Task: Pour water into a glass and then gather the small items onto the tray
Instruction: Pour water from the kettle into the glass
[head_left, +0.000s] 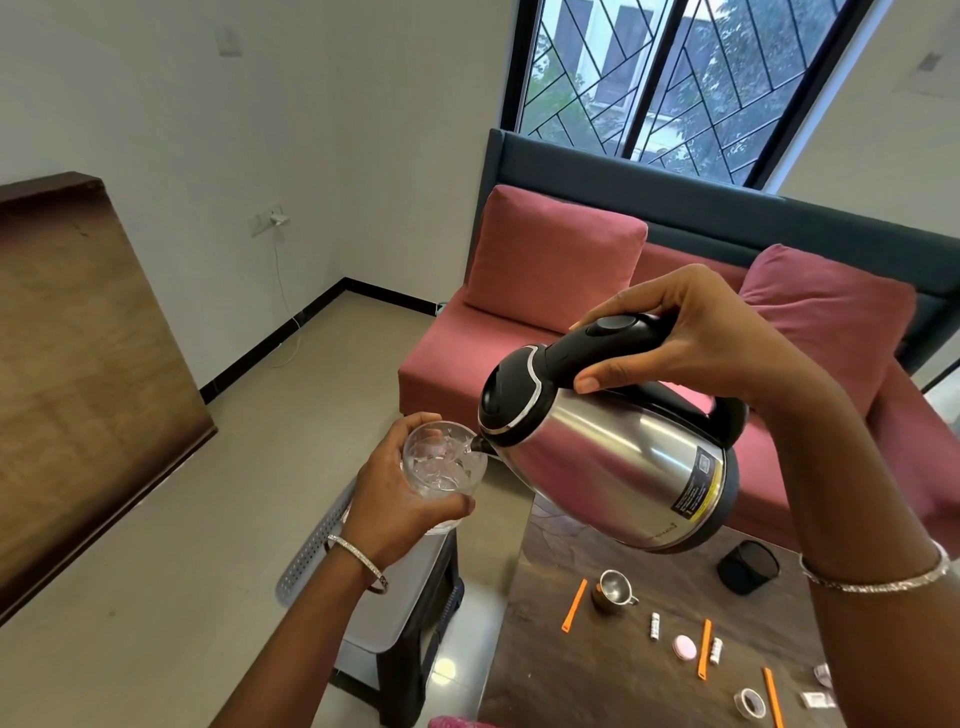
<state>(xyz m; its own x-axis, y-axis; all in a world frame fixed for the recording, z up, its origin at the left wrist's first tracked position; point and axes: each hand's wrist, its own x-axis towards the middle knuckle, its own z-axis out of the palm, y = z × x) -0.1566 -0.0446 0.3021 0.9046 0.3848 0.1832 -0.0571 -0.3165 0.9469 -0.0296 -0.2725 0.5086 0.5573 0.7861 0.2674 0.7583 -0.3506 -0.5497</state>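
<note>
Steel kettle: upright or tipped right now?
Tipped. The steel kettle with the black handle leans spout-down over the clear glass, held by the right hand.

Single head-mounted wide-angle view, facing forward and down from above the person's arms. Both hands sit close to the lens at mid-frame. The table (597, 670) occupies the lower right, the floor (182, 545) the lower left; a sofa (519, 291) and window (675, 78) fill the far upper right.
</note>
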